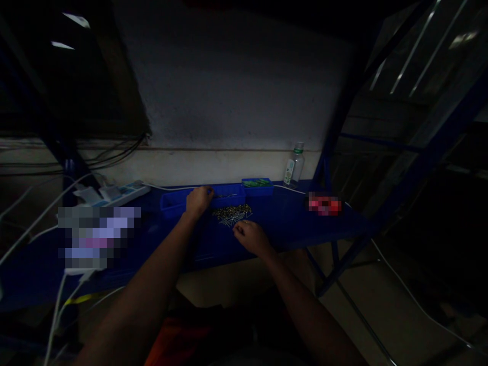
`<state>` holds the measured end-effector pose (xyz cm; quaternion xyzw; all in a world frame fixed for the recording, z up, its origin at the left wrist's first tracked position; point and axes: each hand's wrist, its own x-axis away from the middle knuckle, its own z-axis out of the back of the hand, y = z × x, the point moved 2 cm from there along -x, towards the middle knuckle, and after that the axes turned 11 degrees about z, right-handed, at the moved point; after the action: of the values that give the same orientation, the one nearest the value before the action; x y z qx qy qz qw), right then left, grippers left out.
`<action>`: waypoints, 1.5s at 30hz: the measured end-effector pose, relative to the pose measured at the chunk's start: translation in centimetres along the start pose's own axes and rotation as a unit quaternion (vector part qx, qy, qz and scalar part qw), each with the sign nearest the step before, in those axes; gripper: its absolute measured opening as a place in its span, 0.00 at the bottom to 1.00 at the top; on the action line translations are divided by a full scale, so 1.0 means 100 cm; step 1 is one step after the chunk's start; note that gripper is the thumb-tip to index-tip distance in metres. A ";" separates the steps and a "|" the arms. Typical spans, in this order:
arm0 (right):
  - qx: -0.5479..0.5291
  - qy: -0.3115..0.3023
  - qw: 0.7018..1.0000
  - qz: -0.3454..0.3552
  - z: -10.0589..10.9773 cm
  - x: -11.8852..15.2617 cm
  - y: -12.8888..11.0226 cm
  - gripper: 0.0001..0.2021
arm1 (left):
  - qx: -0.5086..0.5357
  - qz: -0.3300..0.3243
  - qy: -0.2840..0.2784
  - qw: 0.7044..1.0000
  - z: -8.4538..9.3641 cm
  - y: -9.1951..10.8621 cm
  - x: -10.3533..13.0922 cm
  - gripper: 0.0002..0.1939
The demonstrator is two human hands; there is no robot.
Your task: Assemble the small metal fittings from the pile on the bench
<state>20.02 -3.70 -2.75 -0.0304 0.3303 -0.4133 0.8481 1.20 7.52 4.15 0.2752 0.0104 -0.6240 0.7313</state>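
A pile of small screw-like metal pieces (232, 212), brassy at the back and silvery at the front, lies on the blue table (293, 218). My left hand (198, 201) is over the long blue tray (173, 200) behind the pile, its fingers curled together. A few thin metal pieces show in the tray's right part. Just in front of the pile, my right hand (251, 237) has its fingertips pinched at the pile's near edge. What either hand holds, if anything, is too small and dark to make out.
A small blue box (257, 189) with green items adjoins the tray. A clear bottle (294, 166) stands at the back right, near a blurred red object (325, 204). Left are a power strip (133, 190) with plugs, cables and a pixelated object (99, 236). Blue frame posts (335, 127) flank the table.
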 end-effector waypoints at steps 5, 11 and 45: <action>0.063 0.040 0.990 -0.120 -0.001 -0.004 0.012 0.11 | 0.024 -0.020 -0.008 0.999 0.011 0.003 0.008 0.20; 0.115 -0.009 0.983 -0.142 0.003 -0.006 0.017 0.16 | 0.145 -0.105 -0.089 0.980 0.020 -0.003 0.084 0.18; 0.183 -0.051 0.974 -0.123 0.006 -0.002 0.029 0.10 | 0.283 -0.101 -0.242 0.923 0.000 -0.026 0.120 0.19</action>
<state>22.27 -1.75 -3.10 0.0634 0.1996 -0.5660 0.7973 1.42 -3.56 -1.14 0.3084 -0.3163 -0.7193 0.5362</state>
